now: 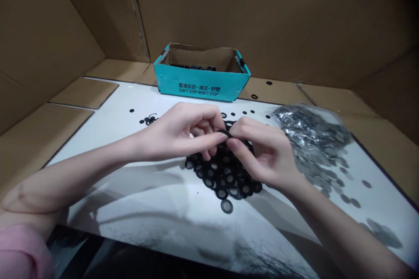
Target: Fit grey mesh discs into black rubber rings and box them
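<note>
Above a heap of black rings, a single black ring (224, 132) is pinched between both hands. My left hand (190, 133) grips its left side with thumb and fingers, the other fingers curled beneath. On the right side, the thumb and index finger of my right hand (266, 150) close on the same ring. Many of the rings in the heap (224, 178) on the white tabletop have pale centres. One such ring (226, 206) lies apart at the near side. My hands hide the upper part of the heap.
A teal open cardboard box (201, 82) with black pieces inside stands behind. To the right, a clear plastic bag (314, 126) lies by scattered grey discs (317, 170). Small black bits (150, 120) lie at left. Tall cardboard walls (271, 17) enclose the table.
</note>
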Motion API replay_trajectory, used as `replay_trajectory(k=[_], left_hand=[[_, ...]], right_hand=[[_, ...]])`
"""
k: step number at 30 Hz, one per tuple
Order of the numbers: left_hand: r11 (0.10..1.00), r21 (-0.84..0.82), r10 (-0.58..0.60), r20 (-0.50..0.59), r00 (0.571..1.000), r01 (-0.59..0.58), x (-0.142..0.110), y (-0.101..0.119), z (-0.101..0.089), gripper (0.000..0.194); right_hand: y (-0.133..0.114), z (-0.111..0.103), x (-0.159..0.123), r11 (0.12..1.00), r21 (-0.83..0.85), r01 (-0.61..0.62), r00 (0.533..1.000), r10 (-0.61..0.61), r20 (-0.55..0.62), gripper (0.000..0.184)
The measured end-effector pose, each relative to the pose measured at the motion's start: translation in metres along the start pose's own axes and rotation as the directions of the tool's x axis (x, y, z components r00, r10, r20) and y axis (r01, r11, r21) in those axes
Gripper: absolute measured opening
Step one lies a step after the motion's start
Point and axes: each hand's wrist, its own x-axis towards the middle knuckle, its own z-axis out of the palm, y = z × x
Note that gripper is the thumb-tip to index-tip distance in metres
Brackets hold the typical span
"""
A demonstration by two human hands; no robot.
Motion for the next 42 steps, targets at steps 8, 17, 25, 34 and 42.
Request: replay_trajectory(k=[8,17,25,34,42], left_hand=[[0.987,0.139,-0.084,0.058,0.995,0.075,0.004,0.003,-0.005,0.008],[0.953,0.262,0.177,-0.063,0.982,-0.155,0.001,0.004,-0.004,0.013],[0.744,0.578,0.448,-0.058,0.892,-0.336,0.0,0.001,0.005,0.015],[0.679,0.641,0.499,-0.046,0.865,-0.358,-0.003,-0.001,0.006,0.015],[0.669,0.649,0.531,-0.078,0.844,-0.362,-0.006,0.004,0.006,0.013]], right_hand=[[-0.005,0.014,-0.003,0.991,-0.118,0.063,0.99,-0.077,-0.117,0.015],[-0.005,0.012,-0.007,0.901,0.338,-0.27,0.951,0.304,-0.05,0.024],[-0.006,0.021,-0.007,0.454,0.759,-0.466,0.833,0.513,0.205,0.04],[-0.005,0.024,-0.009,0.36,0.815,-0.454,0.835,0.491,0.248,0.033],[-0.001,0.018,-0.013,0.758,0.579,-0.299,0.937,0.349,0.027,0.02]])
